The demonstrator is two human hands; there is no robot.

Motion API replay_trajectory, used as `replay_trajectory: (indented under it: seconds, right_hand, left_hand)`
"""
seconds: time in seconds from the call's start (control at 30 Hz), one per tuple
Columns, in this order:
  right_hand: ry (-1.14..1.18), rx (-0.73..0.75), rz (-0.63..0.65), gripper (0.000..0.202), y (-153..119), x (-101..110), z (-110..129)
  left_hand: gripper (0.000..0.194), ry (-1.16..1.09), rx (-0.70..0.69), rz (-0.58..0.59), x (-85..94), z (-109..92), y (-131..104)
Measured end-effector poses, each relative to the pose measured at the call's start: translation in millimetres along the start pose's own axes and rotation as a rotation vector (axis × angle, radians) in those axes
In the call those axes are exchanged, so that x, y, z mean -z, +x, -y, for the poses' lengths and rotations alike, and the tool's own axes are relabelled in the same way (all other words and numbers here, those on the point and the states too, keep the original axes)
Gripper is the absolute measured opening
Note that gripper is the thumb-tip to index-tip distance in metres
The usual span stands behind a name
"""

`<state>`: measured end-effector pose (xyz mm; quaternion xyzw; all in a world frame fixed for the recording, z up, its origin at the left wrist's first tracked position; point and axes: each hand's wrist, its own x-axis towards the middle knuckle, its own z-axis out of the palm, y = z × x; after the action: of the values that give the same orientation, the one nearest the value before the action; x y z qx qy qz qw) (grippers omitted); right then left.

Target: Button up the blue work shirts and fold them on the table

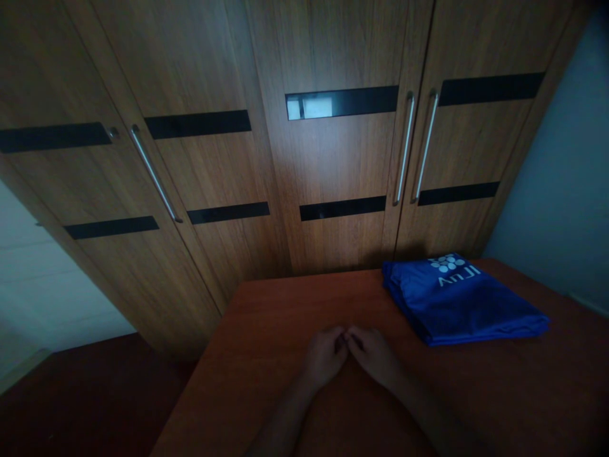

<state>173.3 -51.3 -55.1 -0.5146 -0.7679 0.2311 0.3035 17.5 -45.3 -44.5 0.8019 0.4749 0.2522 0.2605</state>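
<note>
Forearms (290, 406) are leaning on the table (269, 311), seemingly steadying the left hand (326, 357) and right hand (375, 358), whose curled-in fingers are touching. Nearby, blue cloth (466, 311) is lying folded, perhaps for neatness.

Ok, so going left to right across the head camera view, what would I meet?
Small round metal fitting, leftmost long silver metal handle, bare left hand, bare right hand, folded blue fabric bundle with white print.
</note>
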Motion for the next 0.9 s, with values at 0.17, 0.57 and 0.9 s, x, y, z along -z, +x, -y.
replay_trajectory:
  seconds: [0.17,0.57,0.9]
  right_hand:
    - [-0.016,0.002,-0.014,0.025,1.1,-3.3,-3.9]
    - [-0.010,-0.001,0.004,0.025,1.0,-1.5,-1.4]
    - [-0.030,-0.010,0.009,0.025,0.2,-1.4,-1.1]
  left_hand:
    - [0.016,-0.004,-0.004,-0.006,-0.9,1.0,0.5]
    - [0.016,-0.015,-0.005,0.001,-0.9,1.2,0.7]
    - [0.015,0.010,0.003,0.001,0.7,-1.3,0.4]
